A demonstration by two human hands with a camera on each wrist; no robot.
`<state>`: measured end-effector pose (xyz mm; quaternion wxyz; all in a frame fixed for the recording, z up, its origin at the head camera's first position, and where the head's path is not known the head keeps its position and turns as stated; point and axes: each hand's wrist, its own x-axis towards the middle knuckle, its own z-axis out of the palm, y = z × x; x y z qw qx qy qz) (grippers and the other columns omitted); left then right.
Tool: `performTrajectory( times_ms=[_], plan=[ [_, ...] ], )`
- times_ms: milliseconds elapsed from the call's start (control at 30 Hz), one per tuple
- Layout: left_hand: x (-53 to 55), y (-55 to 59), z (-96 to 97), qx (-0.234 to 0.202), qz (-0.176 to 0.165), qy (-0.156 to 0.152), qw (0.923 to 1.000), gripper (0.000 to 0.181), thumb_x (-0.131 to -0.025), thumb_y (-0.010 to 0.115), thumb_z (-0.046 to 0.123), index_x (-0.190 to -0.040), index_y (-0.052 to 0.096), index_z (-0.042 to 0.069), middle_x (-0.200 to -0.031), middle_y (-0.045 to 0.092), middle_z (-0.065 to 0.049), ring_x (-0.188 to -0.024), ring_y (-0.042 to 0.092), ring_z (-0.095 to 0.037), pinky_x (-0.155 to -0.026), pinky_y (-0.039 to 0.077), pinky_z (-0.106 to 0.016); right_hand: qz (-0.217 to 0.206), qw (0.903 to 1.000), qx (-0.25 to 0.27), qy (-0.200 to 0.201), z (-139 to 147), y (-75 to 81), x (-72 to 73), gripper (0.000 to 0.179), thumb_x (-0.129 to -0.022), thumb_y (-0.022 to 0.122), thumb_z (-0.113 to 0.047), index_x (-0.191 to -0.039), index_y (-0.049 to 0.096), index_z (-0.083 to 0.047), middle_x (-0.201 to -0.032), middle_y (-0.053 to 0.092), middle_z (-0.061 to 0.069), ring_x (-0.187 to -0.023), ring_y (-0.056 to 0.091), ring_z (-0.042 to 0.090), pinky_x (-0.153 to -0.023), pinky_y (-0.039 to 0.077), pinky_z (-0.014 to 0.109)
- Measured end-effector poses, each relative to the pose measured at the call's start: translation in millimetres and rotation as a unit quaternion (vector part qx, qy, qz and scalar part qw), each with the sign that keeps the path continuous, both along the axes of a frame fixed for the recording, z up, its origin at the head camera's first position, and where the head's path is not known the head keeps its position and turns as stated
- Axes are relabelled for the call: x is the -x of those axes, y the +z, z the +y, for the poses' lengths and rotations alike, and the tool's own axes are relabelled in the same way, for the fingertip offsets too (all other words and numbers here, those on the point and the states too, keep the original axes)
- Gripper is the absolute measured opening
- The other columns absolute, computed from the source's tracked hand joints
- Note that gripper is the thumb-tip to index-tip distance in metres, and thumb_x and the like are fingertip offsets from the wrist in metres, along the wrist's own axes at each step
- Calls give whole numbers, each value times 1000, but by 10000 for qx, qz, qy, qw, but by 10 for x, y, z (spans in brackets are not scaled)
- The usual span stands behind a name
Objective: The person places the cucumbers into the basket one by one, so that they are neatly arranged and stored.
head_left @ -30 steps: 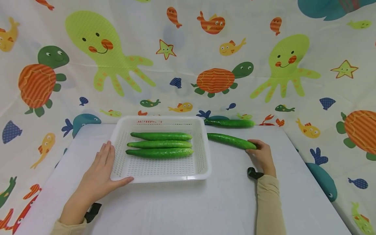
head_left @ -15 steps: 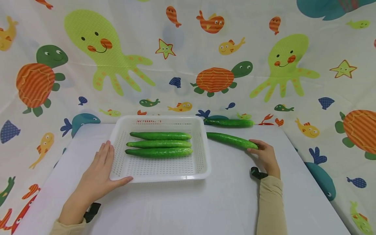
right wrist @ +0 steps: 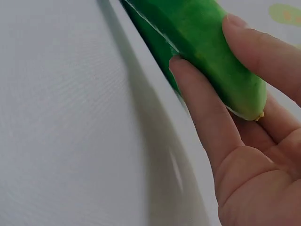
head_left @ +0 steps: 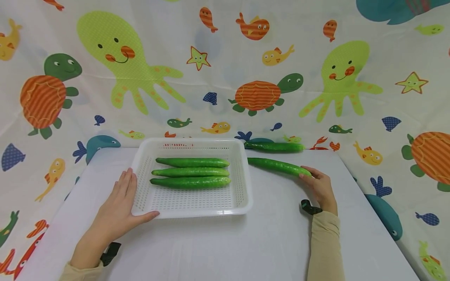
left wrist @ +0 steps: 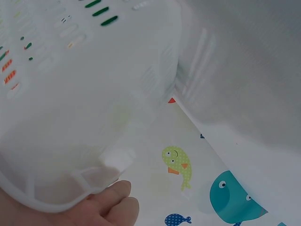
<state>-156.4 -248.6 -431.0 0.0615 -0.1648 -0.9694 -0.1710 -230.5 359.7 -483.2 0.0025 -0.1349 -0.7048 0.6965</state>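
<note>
A white plastic basket (head_left: 197, 203) holds 3 green cucumbers (head_left: 191, 182) lying side by side. My left hand (head_left: 116, 208) rests against its left front corner, fingers straight along the left side and thumb along the front rim; in the left wrist view its fingertips (left wrist: 123, 209) show beside the basket rim (left wrist: 49, 206). To the right of the basket, my right hand (head_left: 319, 187) pinches the right end of another cucumber (head_left: 275, 166) between thumb and fingers, also seen closely in the right wrist view. That cucumber's left end meets or passes behind the basket's right wall; I cannot tell which.
One more cucumber (head_left: 274, 147) lies at the back edge of the white table (head_left: 211, 249), right of the basket. Behind hangs a cloth (head_left: 218, 47) printed with sea animals. Each wrist wears a small black device (head_left: 310, 207).
My right hand has shifted slightly to the right at the cucumber's end, and that cucumber now lies a little differently. My left hand and the basket have stayed in place.
</note>
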Motion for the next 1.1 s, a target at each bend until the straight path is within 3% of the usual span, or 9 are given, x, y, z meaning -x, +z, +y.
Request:
performTrajectory(
  times_ms=[300, 700, 967, 1100],
  plan=[
    [4, 18, 6, 4, -75, 40, 10000, 130, -76, 72, 68, -153, 4, -11, -163, -8, -24, -150, -9, -36, -120, -7, -43, 752, 9887, 1256, -324, -8, 42, -18, 33, -89, 68, 8, -119, 71, -2, -116, 57, 2, -103, 59, 11, -86, 54, 21],
    [9, 10, -4, -56, -78, -6, 10000, 129, -77, 72, 67, -153, 3, -11, -163, -7, -25, -150, -10, -36, -119, -11, -39, 1226, 9734, 1862, -528, 22, 81, -33, 31, -89, 61, 18, -112, 73, 2, -112, 61, 6, -101, 61, 15, -84, 56, 28],
    [12, 8, -9, -87, -42, -3, 10000, 130, -76, 73, 67, -154, 3, -10, -163, -6, -25, -150, -7, -37, -119, -10, -39, 1377, 9681, 1986, -659, 39, 164, -71, 29, -89, 61, 17, -110, 74, 2, -108, 66, 6, -100, 63, 15, -83, 57, 29],
    [11, 1, -10, -69, -19, -6, 10000, 130, -76, 73, 67, -153, 3, -11, -163, -6, -25, -150, -7, -38, -119, -9, -40, 1631, 9590, 2224, -648, 48, 209, -83, 30, -88, 59, 21, -111, 72, 7, -105, 68, 8, -97, 65, 17, -81, 58, 31]
  ],
)
